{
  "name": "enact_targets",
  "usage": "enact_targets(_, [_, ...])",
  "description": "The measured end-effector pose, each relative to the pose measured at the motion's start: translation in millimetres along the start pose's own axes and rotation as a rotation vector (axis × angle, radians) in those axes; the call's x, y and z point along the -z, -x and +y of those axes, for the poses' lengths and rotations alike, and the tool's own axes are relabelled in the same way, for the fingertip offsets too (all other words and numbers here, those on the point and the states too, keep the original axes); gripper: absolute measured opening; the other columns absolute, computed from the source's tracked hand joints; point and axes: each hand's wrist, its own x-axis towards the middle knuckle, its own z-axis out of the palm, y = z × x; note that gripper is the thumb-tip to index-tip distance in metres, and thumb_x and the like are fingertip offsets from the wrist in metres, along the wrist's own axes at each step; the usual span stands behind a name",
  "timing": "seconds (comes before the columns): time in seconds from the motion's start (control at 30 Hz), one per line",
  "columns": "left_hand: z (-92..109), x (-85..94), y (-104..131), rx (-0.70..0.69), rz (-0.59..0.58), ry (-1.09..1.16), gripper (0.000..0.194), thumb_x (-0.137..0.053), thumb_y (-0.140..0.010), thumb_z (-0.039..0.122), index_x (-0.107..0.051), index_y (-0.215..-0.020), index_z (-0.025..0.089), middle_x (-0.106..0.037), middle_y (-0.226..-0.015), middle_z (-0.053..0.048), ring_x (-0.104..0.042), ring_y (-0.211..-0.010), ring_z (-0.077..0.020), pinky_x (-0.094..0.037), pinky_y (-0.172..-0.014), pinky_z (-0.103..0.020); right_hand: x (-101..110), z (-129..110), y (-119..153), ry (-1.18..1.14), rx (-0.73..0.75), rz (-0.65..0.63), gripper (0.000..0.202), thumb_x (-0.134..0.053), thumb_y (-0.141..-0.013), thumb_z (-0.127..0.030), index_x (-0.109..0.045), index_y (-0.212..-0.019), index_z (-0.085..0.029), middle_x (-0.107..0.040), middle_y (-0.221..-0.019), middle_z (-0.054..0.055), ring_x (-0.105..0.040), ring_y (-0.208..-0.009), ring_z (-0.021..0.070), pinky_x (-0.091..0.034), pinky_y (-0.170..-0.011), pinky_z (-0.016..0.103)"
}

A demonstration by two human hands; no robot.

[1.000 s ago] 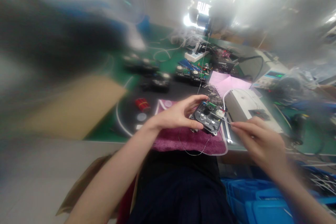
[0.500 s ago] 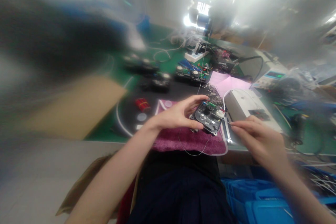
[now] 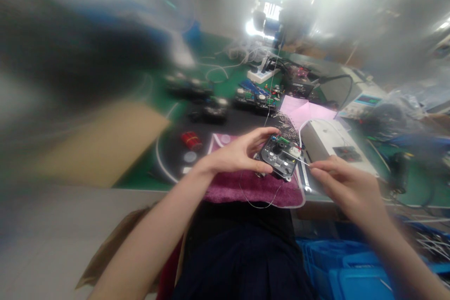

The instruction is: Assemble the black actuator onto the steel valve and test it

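Observation:
My left hand [image 3: 239, 152] is closed around the left side of a square black electronic unit [image 3: 277, 161], its thumb along the near edge. A green terminal block, a white component and a round black part sit on the unit's upper face. A thin, light-coloured rod-like tool [image 3: 298, 160] is pinched between the thumb and forefinger of my right hand [image 3: 346, 185]. The rod reaches leftward over the unit's face; whether its tip touches is too small to tell. Beneath the unit lies a purple cloth [image 3: 239, 190], and a wrench [image 3: 305, 176] rests just to its right.
Loose screws [image 3: 286, 124] lie behind the unit, near a folded pink sheet [image 3: 305, 110]. A white box [image 3: 326, 143] with a white cable stands at the right. Similar boards [image 3: 253, 98] are farther back. A red spool-like object [image 3: 191, 140] lies left, blue bins [image 3: 351, 267] below right.
My right hand and the rod have shifted very slightly, and the rod shows more clearly over the unit. My left hand and the unit stay in place.

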Motion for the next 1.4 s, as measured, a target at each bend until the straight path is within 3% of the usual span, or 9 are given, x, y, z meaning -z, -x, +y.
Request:
enact_targets(0.37, [2.2,0.3,-0.1,0.004,0.006,-0.020,0.093,-0.090,-0.073,0.017,-0.046,-0.154,0.030,-0.040,-0.167,-0.011,-0.034,-0.159,-0.0297,-0.029,-0.132,-0.050,-6.0,1.5,2.6,0.179,0.177,0.106,0.010,-0.069,-0.097,-0.024,-0.079,-0.099,-0.026,-0.065,-0.081,-0.001,-0.062,-0.070,0.0124,-0.045,-0.059,0.025])
enact_targets(0.97, [-0.8,0.6,-0.3,-0.005,0.016,-0.009,0.095,-0.091,-0.071,0.016,-0.047,-0.154,0.029,-0.038,-0.168,-0.011,-0.032,-0.160,-0.0303,-0.025,-0.133,-0.050,-8.3,3.1,3.1,0.272,0.279,0.172,0.010,-0.071,-0.095,-0.019,-0.079,-0.101,-0.022,-0.069,-0.086,0.001,-0.064,-0.072,0.0115,-0.047,-0.061,0.023])
enact_targets(1.23, [1.1,-0.3,0.1,0.001,0.019,-0.015,0.093,-0.091,-0.072,0.017,-0.048,-0.153,0.031,-0.039,-0.168,-0.010,-0.033,-0.159,-0.0287,-0.028,-0.133,-0.048,-11.0,21.3,10.4,0.460,0.369,0.242,0.019,-0.066,-0.098,-0.024,-0.081,-0.109,-0.027,-0.074,-0.100,0.007,-0.069,-0.082,0.0175,-0.052,-0.068,0.027])
enact_targets(1.4, [2.7,-2.0,0.1,0.011,0.026,-0.007,0.093,-0.091,-0.072,0.017,-0.048,-0.153,0.030,-0.042,-0.166,-0.011,-0.037,-0.157,-0.0299,-0.032,-0.130,-0.049,-10.7,39.0,19.2,0.614,0.471,0.300,0.032,-0.067,-0.094,-0.017,-0.082,-0.120,-0.030,-0.079,-0.104,0.008,-0.072,-0.078,0.0172,-0.052,-0.068,0.026])
